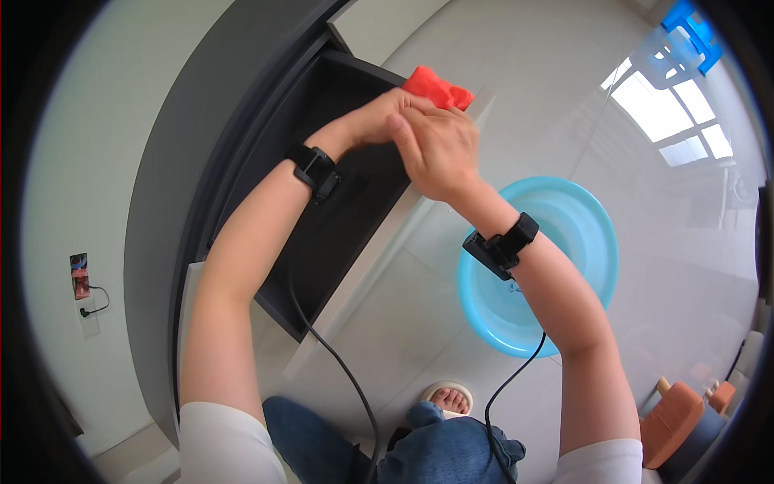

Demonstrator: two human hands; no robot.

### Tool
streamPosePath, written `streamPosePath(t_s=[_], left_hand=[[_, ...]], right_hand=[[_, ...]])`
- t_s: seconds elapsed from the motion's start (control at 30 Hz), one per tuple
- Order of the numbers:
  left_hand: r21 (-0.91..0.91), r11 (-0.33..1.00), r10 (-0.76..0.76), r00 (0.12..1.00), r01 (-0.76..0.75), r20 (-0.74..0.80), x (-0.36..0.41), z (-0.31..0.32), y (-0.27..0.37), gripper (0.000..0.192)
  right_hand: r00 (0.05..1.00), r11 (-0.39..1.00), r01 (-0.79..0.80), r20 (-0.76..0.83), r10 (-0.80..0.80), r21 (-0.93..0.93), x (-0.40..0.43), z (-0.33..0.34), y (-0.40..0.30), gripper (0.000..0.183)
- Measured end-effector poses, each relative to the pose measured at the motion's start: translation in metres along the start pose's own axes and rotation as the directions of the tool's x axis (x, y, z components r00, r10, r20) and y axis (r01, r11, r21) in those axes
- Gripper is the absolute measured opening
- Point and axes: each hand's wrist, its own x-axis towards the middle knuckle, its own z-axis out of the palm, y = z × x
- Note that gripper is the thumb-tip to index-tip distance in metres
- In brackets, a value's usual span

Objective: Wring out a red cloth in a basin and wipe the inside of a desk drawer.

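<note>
A bright red cloth [436,89] is bunched at the far corner of an open dark-lined drawer [338,224]. My left hand [378,118] reaches across the drawer and is closed on the cloth, its fingertips hidden behind my other hand. Crossing over those fingers, my right hand [444,148] grips the cloth's near side, above the drawer's pale front panel [363,272]. The cloth sticks out beyond both hands. Each wrist wears a black strap with a small device, the left one [314,171] and the right one [503,247] both trailing a cable.
A light blue plastic basin [595,266] stands on the tiled floor, partly behind my right forearm. A grey countertop [163,199] runs along the wall, which holds a socket with a plug [86,311]. Far right are a blue plastic stool [695,36] and an orange-brown cushioned seat [674,423].
</note>
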Motion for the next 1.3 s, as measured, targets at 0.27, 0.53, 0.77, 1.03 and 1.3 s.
streamPosePath(t_s=[0.27,0.53,0.77,1.03,1.3], left_hand=[[0.013,0.968,-0.246,0.960,0.250,-0.137,-0.107,0.046,0.015,0.012],[0.077,0.950,-0.268,0.916,0.303,-0.299,-0.253,0.096,0.018,0.015],[0.151,0.882,-0.377,0.861,0.447,-0.342,-0.317,0.120,0.034,0.013],[0.150,0.914,-0.267,0.835,0.378,-0.482,-0.269,0.094,0.062,0.013],[0.470,0.868,0.455,0.635,-0.160,-0.624,-0.053,0.035,0.084,0.016]], right_hand=[[0.977,0.991,-0.103,0.178,0.118,-0.088,0.002,-0.006,-0.005,0.045],[0.986,0.986,-0.089,0.128,0.108,-0.142,0.006,-0.004,-0.012,0.046],[0.980,0.975,-0.092,0.158,0.125,-0.200,0.007,-0.005,-0.012,0.047],[0.964,0.973,-0.224,0.130,0.230,-0.062,0.010,-0.018,-0.011,0.045],[0.875,0.664,-0.393,0.036,0.483,0.636,-0.007,-0.122,0.015,0.034]])
